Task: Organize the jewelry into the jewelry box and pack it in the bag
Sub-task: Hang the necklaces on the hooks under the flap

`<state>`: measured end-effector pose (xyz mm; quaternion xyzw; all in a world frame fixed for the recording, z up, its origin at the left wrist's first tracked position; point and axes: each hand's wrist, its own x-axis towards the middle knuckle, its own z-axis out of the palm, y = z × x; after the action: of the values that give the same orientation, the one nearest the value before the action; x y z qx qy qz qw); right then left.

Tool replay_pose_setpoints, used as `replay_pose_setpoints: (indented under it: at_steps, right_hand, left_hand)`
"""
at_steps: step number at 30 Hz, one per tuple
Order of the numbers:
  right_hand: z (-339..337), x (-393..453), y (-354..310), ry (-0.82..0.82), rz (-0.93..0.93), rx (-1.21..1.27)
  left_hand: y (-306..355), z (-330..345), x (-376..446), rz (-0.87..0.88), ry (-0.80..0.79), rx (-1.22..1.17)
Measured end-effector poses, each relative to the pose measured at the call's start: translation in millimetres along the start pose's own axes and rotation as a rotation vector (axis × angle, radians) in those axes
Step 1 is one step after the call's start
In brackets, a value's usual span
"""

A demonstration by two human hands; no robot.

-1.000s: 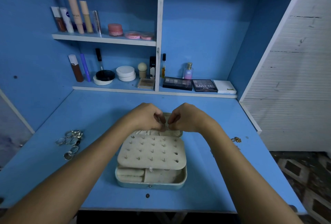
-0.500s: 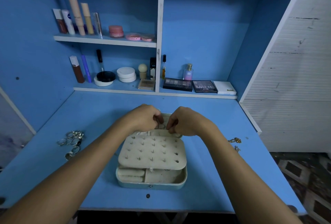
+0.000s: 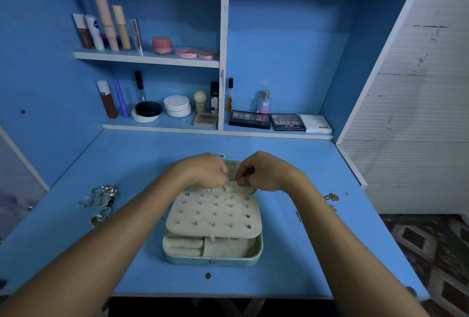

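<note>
A pale teal jewelry box [image 3: 213, 261] lies open in the middle of the blue desk. A cream panel [image 3: 214, 215] studded with earring posts covers most of its inside. At the back edge of the box, in front of the lid [image 3: 234, 164], my left hand [image 3: 203, 171] and my right hand [image 3: 264, 172] meet with their fingers curled. Together they pinch a small piece of jewelry that is too tiny to make out. Several silver rings [image 3: 101, 198] lie loose on the desk to the left. A gold piece [image 3: 333, 197] lies to the right.
Shelves at the back hold cosmetics: tubes [image 3: 106, 12], pink jars [image 3: 162, 45], compacts [image 3: 177, 106], a perfume bottle [image 3: 265, 102] and eyeshadow palettes [image 3: 288, 122]. A white slatted panel [image 3: 418, 113] borders the desk on the right. No bag is in view.
Both hands have stayed at the back edge of the box, shifting only slightly while their fingertips work together. The box and the loose jewelry have not moved.
</note>
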<state>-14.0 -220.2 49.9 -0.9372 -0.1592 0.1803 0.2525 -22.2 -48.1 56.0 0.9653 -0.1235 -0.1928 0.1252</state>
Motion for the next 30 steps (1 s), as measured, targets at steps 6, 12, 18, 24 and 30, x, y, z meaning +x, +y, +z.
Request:
replay_pose_setpoints:
  at_steps: [6, 12, 18, 24, 30]
  right_hand:
    - [0.1, -0.2, 2.1, 0.003, 0.001, 0.017]
    - [1.1, -0.1, 1.0, -0.002, 0.005, 0.021]
    - [3.7, -2.6, 0.5, 0.041, 0.009, 0.042]
    - [2.9, -8.9, 4.8, 0.140, -0.029, 0.086]
    - [-16.3, -28.2, 27.1, 0.206, -0.003, 0.178]
  left_hand:
    - [3.4, -2.2, -3.6, 0.027, 0.034, -0.058]
    - [5.3, -2.8, -4.3, 0.017, -0.001, -0.022]
    - [4.1, -2.5, -4.8, 0.018, 0.018, -0.048]
    - [1.5, -1.4, -3.9, 0.050, 0.089, -0.089]
    - [16.7, 4.1, 4.6, 0.129, 0.175, -0.151]
